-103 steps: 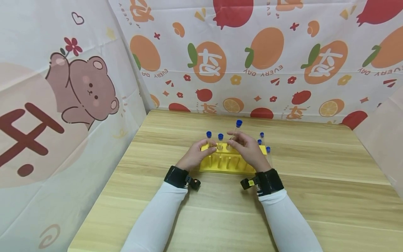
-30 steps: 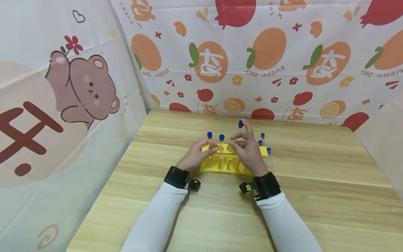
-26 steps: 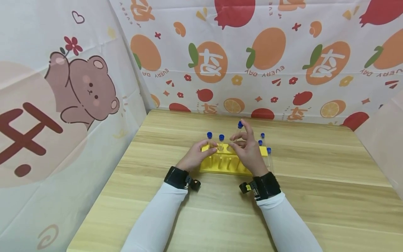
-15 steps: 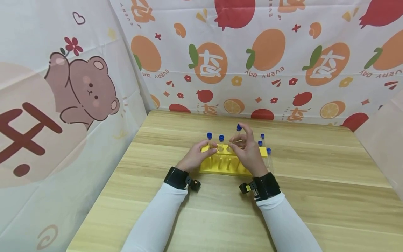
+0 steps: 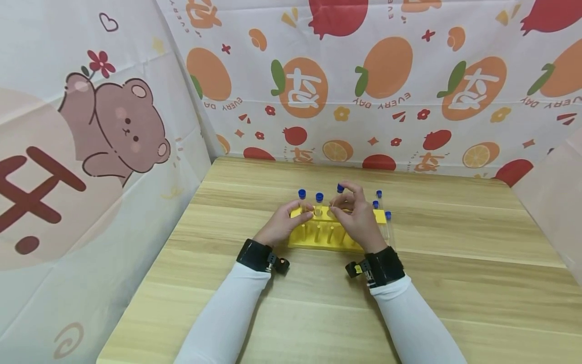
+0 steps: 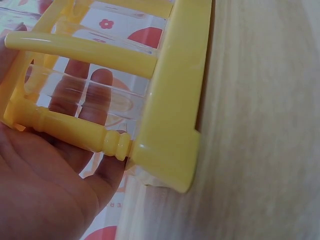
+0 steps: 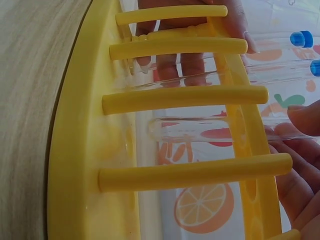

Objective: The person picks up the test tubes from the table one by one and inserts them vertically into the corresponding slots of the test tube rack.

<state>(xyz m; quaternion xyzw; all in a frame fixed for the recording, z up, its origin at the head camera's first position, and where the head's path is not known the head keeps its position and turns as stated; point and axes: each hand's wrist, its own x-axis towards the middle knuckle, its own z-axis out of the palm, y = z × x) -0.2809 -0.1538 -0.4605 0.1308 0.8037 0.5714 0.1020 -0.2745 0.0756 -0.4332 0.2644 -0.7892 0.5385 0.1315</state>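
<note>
A yellow test tube rack (image 5: 327, 247) stands on the wooden table. My left hand (image 5: 283, 222) grips its left end, with fingers behind the end post (image 6: 75, 131) in the left wrist view. Two clear test tubes with blue caps (image 5: 302, 193) (image 5: 319, 196) stand in the leftmost holes. My right hand (image 5: 360, 221) pinches a third test tube (image 7: 192, 129) between thumb and fingers, its index finger at the blue cap (image 5: 340, 188). That tube passes through the rack's upper board; its rounded end hangs short of the base in the right wrist view.
Several more blue-capped tubes (image 5: 388, 216) stand upright at the right end of the rack, partly hidden by my right hand. A patterned cloth (image 5: 341, 91) hangs behind the table, and another with a bear (image 5: 132, 126) hangs on the left.
The third tube has sunk lower into its hole and stands straighter. My right index finger has moved up to the cap and come down with it. My left hand has stayed in place.
</note>
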